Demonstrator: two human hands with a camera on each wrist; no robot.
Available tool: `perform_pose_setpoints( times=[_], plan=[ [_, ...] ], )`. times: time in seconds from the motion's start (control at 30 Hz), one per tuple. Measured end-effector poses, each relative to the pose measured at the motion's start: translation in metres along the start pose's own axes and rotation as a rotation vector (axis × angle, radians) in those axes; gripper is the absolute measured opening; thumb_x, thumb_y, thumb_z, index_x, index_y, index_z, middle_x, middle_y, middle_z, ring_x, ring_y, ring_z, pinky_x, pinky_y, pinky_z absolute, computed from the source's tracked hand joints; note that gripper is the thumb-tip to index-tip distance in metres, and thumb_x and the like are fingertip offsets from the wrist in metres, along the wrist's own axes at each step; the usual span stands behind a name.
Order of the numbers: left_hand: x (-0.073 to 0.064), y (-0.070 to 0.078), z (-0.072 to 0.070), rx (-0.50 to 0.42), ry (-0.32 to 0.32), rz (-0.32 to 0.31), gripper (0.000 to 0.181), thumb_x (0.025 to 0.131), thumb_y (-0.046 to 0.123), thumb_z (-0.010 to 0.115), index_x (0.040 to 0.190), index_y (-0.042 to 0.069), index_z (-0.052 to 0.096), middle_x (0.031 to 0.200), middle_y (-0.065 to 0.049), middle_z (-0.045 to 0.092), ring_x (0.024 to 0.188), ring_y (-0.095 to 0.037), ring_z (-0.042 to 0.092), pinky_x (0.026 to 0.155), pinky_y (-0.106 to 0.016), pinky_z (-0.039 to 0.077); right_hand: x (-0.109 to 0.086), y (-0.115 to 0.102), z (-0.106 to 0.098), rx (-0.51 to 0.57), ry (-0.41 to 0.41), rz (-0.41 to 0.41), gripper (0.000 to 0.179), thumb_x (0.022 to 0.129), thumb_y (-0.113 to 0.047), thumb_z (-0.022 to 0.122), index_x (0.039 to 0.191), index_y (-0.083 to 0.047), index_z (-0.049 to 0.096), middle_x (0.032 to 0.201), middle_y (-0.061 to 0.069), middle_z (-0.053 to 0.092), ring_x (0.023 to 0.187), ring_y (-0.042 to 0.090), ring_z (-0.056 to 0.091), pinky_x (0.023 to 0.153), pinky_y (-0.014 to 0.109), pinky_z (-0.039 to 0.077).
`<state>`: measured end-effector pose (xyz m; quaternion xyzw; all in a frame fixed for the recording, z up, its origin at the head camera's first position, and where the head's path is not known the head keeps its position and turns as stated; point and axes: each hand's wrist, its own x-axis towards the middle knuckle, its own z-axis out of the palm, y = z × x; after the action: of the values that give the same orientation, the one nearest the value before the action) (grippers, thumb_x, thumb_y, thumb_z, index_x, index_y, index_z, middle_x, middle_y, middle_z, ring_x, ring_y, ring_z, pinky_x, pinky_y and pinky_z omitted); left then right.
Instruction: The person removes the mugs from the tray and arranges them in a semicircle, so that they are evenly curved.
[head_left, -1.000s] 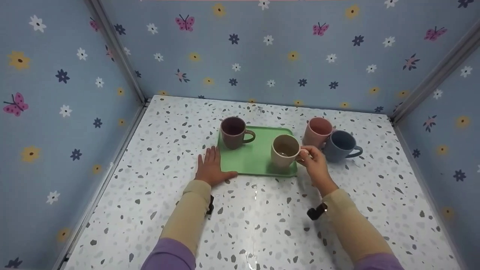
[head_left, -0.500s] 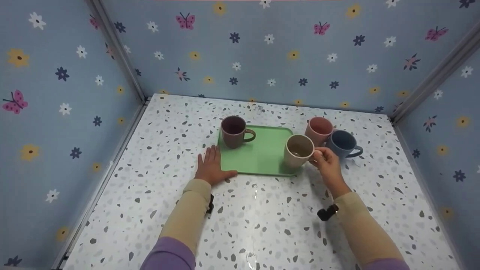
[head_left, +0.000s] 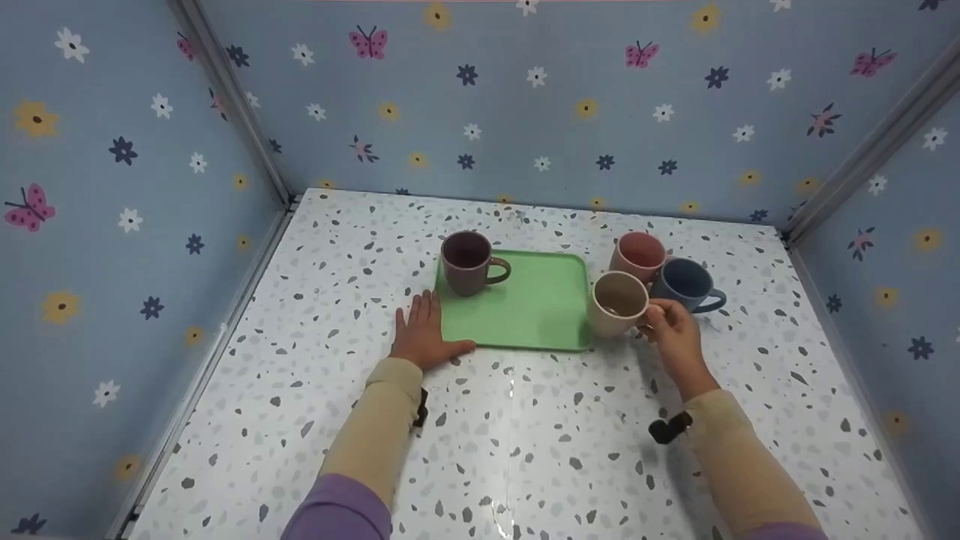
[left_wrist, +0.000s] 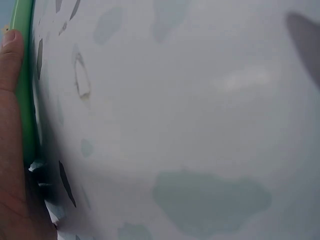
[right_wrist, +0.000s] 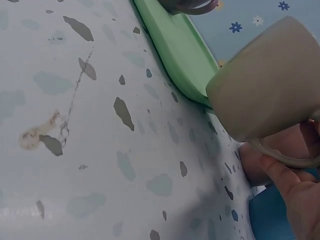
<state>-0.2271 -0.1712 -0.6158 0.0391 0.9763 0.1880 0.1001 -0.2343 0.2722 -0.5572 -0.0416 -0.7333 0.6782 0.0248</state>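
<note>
My right hand (head_left: 675,334) pinches the handle of a beige mug (head_left: 616,306), which overlaps the tray's right edge in the head view. From the right wrist view, the same beige mug (right_wrist: 267,80) is raised above the table, its handle between fingers and thumb. My left hand (head_left: 424,336) lies flat with straight fingers at the near left corner of the green tray (head_left: 517,319); its thumb (left_wrist: 11,55) rests against the tray's rim in the left wrist view. A dark maroon mug (head_left: 466,266) stands on the tray's far left part, handle pointing right.
Right of the tray stand a pink mug (head_left: 637,255) and a blue mug (head_left: 684,285), close together, just behind the right hand. The speckled white table (head_left: 510,435) is bounded at the back and sides by blue flowered panels (head_left: 525,120).
The right hand has carried the beige mug rightward, from over the tray's right part to its right edge. The left hand, tray and other mugs stay put.
</note>
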Motion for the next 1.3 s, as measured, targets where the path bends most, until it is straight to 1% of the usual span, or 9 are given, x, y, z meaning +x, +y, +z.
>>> perform_pose_setpoints(
  times=[0.13,0.23,0.4,0.57,0.77,0.93,1.03,1.2,1.3],
  plan=[
    [-0.002,0.001,-0.002,-0.007,0.000,0.000,0.137,0.073,0.094,0.048,0.161,0.004,-0.008,0.169,-0.016,-0.008,0.155,-0.032,-0.008,0.122,-0.057,-0.009,-0.003,-0.006,-0.005,0.016,-0.015,0.031,0.035,0.103,-0.017,0.057,0.125,0.010,0.054,0.116,0.015,0.065,0.097,0.009,0.069,0.102,0.046,0.051],
    [-0.002,0.001,-0.002,-0.010,0.001,0.002,0.137,0.073,0.093,0.049,0.161,0.004,-0.007,0.169,-0.016,-0.008,0.155,-0.032,-0.008,0.122,-0.057,-0.009,-0.004,-0.007,-0.009,-0.001,-0.017,0.060,0.039,0.103,-0.019,0.056,0.129,0.010,0.052,0.123,0.018,0.062,0.100,0.008,0.067,0.106,0.049,0.048],
    [-0.001,0.003,-0.003,0.008,-0.011,0.000,0.137,0.073,0.094,0.047,0.161,0.004,-0.007,0.169,-0.015,-0.008,0.155,-0.032,-0.009,0.122,-0.057,-0.008,-0.003,0.005,-0.020,-0.023,0.004,0.067,0.043,0.101,-0.029,0.059,0.128,0.004,0.055,0.123,0.013,0.061,0.104,0.010,0.066,0.100,0.039,0.054],
    [-0.004,0.007,-0.007,0.016,-0.011,-0.010,0.135,0.075,0.091,0.049,0.161,0.003,-0.006,0.169,-0.016,-0.006,0.155,-0.032,-0.007,0.122,-0.057,-0.007,-0.003,0.013,-0.028,0.018,0.032,0.034,0.035,0.101,-0.021,0.061,0.123,0.006,0.058,0.114,0.007,0.063,0.100,0.011,0.068,0.094,0.037,0.057],
    [-0.007,0.007,-0.009,0.000,-0.015,-0.015,0.134,0.076,0.089,0.052,0.160,0.003,-0.006,0.169,-0.016,-0.006,0.155,-0.032,-0.008,0.122,-0.057,-0.007,-0.005,0.014,-0.036,-0.006,0.029,0.049,0.035,0.103,-0.018,0.058,0.126,0.009,0.056,0.119,0.009,0.058,0.102,0.009,0.066,0.101,0.040,0.053],
    [-0.002,0.001,-0.002,0.011,-0.002,-0.005,0.136,0.074,0.093,0.048,0.161,0.003,-0.006,0.169,-0.016,-0.007,0.155,-0.032,-0.008,0.122,-0.058,-0.008,-0.012,0.004,-0.040,0.002,0.014,0.094,0.039,0.103,-0.018,0.058,0.130,0.010,0.054,0.122,0.012,0.058,0.103,0.009,0.065,0.106,0.045,0.048],
    [0.000,-0.001,0.001,0.013,0.003,-0.002,0.137,0.073,0.095,0.046,0.161,0.004,-0.006,0.169,-0.015,-0.008,0.155,-0.032,-0.008,0.122,-0.058,-0.008,-0.015,0.002,-0.042,0.013,0.018,0.108,0.037,0.103,-0.017,0.058,0.130,0.008,0.055,0.119,0.008,0.060,0.103,0.008,0.065,0.104,0.041,0.050],
    [0.000,-0.001,-0.001,0.007,-0.009,-0.006,0.138,0.073,0.095,0.046,0.161,0.004,-0.007,0.168,-0.015,-0.009,0.155,-0.031,-0.010,0.122,-0.057,-0.009,-0.011,0.012,-0.051,0.040,0.031,0.129,0.032,0.102,-0.021,0.059,0.126,0.000,0.059,0.116,0.002,0.063,0.104,0.009,0.065,0.103,0.038,0.051],
    [-0.002,0.001,-0.003,0.014,-0.015,-0.011,0.137,0.073,0.095,0.046,0.160,0.004,-0.008,0.168,-0.015,-0.009,0.155,-0.030,-0.010,0.122,-0.056,-0.009,-0.010,0.019,-0.056,0.022,0.025,0.123,0.035,0.101,-0.028,0.061,0.126,-0.003,0.060,0.119,0.003,0.063,0.107,0.010,0.065,0.103,0.036,0.051]
  ],
)
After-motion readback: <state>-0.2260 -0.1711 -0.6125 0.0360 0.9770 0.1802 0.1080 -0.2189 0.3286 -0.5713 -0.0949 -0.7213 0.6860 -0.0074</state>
